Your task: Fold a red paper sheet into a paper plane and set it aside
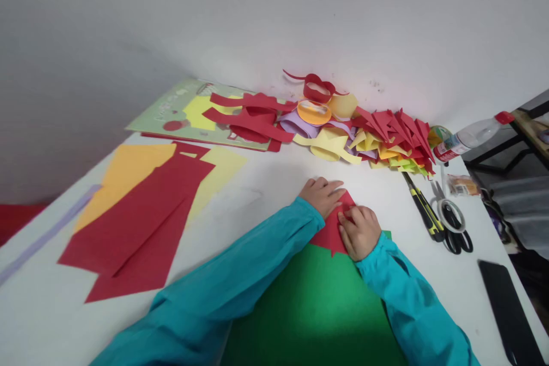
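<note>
A folded piece of red paper [329, 235] lies over the far part of a smooth green board [317, 303]. My left hand [321, 195] presses on the paper's upper left edge, its fingers pointing to the right. On the paper's right side rests my right hand [360, 231], with curled fingers gripping the fold. The two hands are close together, and their fingertips partly hide the paper. Both arms are in teal sleeves. Whether the paper has more than one layer under the fingers, I cannot tell.
Red sheets [141, 211] lie on an orange sheet [128, 166] at left. Along the wall are folded red papers [394, 128], paper rings [315, 112] and a pale green pad [158, 111]. At right are a cutter [422, 206], scissors [458, 240], tape [451, 216], a bottle [469, 137] and a black phone-like slab [510, 309].
</note>
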`<control>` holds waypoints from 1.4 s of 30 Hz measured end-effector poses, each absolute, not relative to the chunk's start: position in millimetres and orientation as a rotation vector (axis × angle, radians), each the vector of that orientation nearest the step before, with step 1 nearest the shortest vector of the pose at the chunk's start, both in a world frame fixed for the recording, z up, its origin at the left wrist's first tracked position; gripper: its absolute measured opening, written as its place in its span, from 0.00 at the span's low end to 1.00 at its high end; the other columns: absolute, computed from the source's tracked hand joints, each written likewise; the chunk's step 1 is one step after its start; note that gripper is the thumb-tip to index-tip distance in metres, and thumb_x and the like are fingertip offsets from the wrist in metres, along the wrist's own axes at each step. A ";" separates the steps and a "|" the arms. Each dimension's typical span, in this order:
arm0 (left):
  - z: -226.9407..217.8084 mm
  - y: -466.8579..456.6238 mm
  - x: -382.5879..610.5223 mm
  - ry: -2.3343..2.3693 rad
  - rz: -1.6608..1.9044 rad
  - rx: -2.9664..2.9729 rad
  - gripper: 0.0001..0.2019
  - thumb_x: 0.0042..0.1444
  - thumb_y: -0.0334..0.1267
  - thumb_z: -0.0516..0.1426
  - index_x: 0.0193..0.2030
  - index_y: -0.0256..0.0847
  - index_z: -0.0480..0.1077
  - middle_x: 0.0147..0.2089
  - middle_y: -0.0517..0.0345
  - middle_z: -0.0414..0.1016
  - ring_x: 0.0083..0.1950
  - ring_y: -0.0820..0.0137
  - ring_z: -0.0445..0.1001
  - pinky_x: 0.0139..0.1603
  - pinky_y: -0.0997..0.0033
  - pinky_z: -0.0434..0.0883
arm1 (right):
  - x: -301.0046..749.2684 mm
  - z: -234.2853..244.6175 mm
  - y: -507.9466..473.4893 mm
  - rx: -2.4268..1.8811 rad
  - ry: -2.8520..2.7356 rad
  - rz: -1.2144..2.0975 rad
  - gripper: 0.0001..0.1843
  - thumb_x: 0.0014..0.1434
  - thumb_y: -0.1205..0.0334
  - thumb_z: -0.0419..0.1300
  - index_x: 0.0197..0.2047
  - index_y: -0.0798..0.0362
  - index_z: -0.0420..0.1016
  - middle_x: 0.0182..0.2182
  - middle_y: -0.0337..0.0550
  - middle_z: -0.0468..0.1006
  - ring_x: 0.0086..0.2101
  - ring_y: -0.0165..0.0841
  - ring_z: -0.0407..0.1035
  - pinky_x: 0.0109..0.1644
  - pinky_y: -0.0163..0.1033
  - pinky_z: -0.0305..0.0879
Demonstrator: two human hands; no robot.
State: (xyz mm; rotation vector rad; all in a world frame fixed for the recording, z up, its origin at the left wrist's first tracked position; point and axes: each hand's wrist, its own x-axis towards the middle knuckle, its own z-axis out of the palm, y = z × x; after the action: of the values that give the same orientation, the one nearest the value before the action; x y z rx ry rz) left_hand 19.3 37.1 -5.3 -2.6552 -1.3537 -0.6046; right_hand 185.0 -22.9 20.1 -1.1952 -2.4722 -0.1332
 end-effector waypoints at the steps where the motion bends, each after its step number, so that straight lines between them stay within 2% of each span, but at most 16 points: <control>1: -6.4 37.6 18.4 -1.380 -0.621 -2.620 0.15 0.57 0.46 0.50 0.48 0.47 0.69 0.56 0.59 0.67 0.41 0.63 0.62 0.36 0.62 0.55 | 185.1 19.9 -23.0 -1.195 -2.467 -0.132 0.13 0.56 0.64 0.53 0.42 0.56 0.74 0.32 0.48 0.69 0.39 0.39 0.59 0.43 0.45 0.59; 5: -9.5 38.4 15.8 -1.321 -0.737 -2.561 0.11 0.58 0.40 0.50 0.43 0.44 0.71 0.55 0.59 0.69 0.45 0.62 0.64 0.40 0.62 0.58 | 185.1 20.0 -22.9 -1.208 -2.450 -0.140 0.12 0.56 0.63 0.53 0.40 0.55 0.75 0.31 0.46 0.70 0.39 0.38 0.60 0.46 0.47 0.57; 8: -9.5 35.6 18.3 -1.129 -0.793 -2.608 0.11 0.59 0.34 0.48 0.44 0.40 0.70 0.53 0.58 0.71 0.49 0.65 0.64 0.43 0.63 0.58 | 184.6 19.7 -22.6 -1.219 -2.434 -0.156 0.11 0.56 0.63 0.53 0.39 0.54 0.75 0.31 0.46 0.70 0.38 0.37 0.59 0.48 0.47 0.56; 15: -4.3 30.6 29.5 -0.974 -0.635 -2.642 0.12 0.58 0.29 0.48 0.44 0.35 0.69 0.50 0.52 0.72 0.50 0.64 0.66 0.45 0.62 0.58 | 184.1 16.0 -22.8 -1.242 -2.400 -0.149 0.11 0.55 0.62 0.54 0.37 0.53 0.75 0.32 0.45 0.71 0.38 0.37 0.59 0.49 0.48 0.55; 20: -3.6 30.7 24.4 -0.935 -0.611 -2.641 0.12 0.58 0.29 0.48 0.44 0.35 0.70 0.52 0.53 0.71 0.48 0.65 0.67 0.42 0.63 0.60 | 185.3 16.5 -23.1 -1.265 -2.390 -0.131 0.09 0.56 0.62 0.53 0.35 0.51 0.75 0.34 0.44 0.72 0.40 0.37 0.61 0.52 0.51 0.50; 25: -0.8 17.3 2.0 -0.859 -0.637 -2.643 0.12 0.59 0.29 0.47 0.44 0.37 0.70 0.52 0.57 0.71 0.49 0.66 0.67 0.45 0.63 0.60 | 185.3 16.6 -23.4 -1.275 -2.382 -0.130 0.09 0.57 0.64 0.52 0.35 0.50 0.75 0.36 0.42 0.73 0.40 0.35 0.62 0.53 0.51 0.48; 32: 0.5 -11.1 -24.4 -0.858 -0.651 -2.630 0.15 0.59 0.27 0.45 0.46 0.36 0.69 0.52 0.53 0.71 0.50 0.64 0.66 0.47 0.61 0.61 | 185.4 15.0 -24.7 -1.275 -2.363 -0.148 0.10 0.58 0.63 0.52 0.38 0.50 0.74 0.37 0.42 0.74 0.40 0.35 0.62 0.52 0.49 0.49; 37: 3.1 -15.8 -7.8 -0.984 -0.579 -2.608 0.14 0.57 0.30 0.48 0.47 0.40 0.70 0.46 0.48 0.73 0.47 0.60 0.66 0.45 0.59 0.62 | 185.3 16.8 -25.4 -1.289 -2.376 -0.130 0.10 0.57 0.62 0.52 0.37 0.50 0.74 0.36 0.43 0.73 0.40 0.36 0.62 0.51 0.48 0.51; 42: 2.1 -15.1 3.8 -0.989 -0.587 -2.534 0.13 0.57 0.30 0.49 0.45 0.42 0.70 0.41 0.49 0.73 0.45 0.62 0.67 0.46 0.58 0.63 | 183.8 19.1 -26.5 -1.298 -2.377 -0.151 0.11 0.57 0.62 0.51 0.37 0.50 0.75 0.36 0.43 0.74 0.39 0.36 0.62 0.51 0.48 0.51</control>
State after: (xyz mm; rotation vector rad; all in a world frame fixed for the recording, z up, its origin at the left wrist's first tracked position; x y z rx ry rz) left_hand 3.8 -15.1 2.1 -2.5336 -0.9892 -0.5868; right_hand 183.8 -26.5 19.1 -1.2977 -2.3770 -0.1513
